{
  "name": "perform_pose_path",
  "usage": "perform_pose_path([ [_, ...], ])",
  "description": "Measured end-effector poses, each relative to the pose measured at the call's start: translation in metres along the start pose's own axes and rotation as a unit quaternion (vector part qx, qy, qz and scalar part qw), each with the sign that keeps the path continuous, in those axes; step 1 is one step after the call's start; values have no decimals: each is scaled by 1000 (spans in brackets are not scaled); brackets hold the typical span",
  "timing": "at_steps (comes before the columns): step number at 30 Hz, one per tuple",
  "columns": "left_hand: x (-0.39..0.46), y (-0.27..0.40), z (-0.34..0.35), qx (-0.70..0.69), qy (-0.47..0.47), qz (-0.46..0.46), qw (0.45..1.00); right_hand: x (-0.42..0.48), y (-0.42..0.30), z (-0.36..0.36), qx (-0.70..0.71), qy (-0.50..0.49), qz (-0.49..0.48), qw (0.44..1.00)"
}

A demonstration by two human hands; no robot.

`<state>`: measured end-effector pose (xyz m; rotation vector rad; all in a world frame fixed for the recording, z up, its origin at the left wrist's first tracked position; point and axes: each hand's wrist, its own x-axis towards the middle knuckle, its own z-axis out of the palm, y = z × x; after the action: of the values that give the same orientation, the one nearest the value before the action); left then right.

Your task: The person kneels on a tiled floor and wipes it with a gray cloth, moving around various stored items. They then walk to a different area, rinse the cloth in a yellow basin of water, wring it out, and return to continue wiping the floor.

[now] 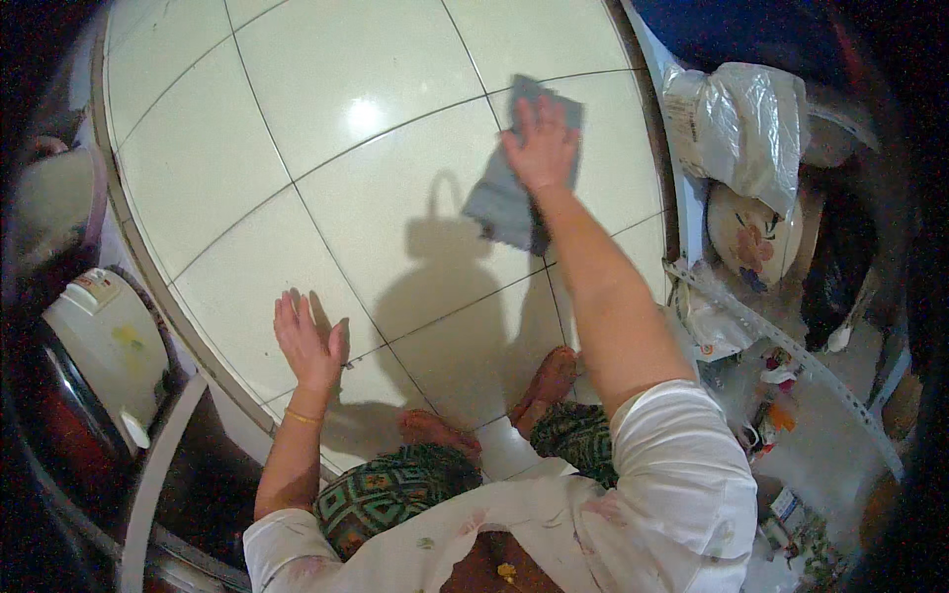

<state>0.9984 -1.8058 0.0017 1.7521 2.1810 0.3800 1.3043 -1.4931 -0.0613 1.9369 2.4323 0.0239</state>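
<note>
My right hand (543, 150) lies palm down with spread fingers on a grey cloth (504, 204), pressing it against the glossy cream floor tiles (222, 244). The cloth is partly folded, and one dark ragged edge points towards me. On the left, my left hand (305, 345) is held low over the tiles or rests on them, fingers apart, with nothing in it; which of the two cannot be told. My bare feet are on the tiles between my arms, and my shadow falls over the middle of the floor.
A white appliance resembling a rice cooker (111, 348) stands at the left. Along the right edge are a clear plastic bag (764, 133), a flower-patterned item (752, 237), a perforated metal angle strip (808, 363) and assorted small packets. Dark raised borders flank the tiles.
</note>
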Motion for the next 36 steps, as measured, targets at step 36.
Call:
perform_pose_path([
  [36,-270,28,-73,-44,125,-358,924,-321,-389,0,146,-154,-657,723],
])
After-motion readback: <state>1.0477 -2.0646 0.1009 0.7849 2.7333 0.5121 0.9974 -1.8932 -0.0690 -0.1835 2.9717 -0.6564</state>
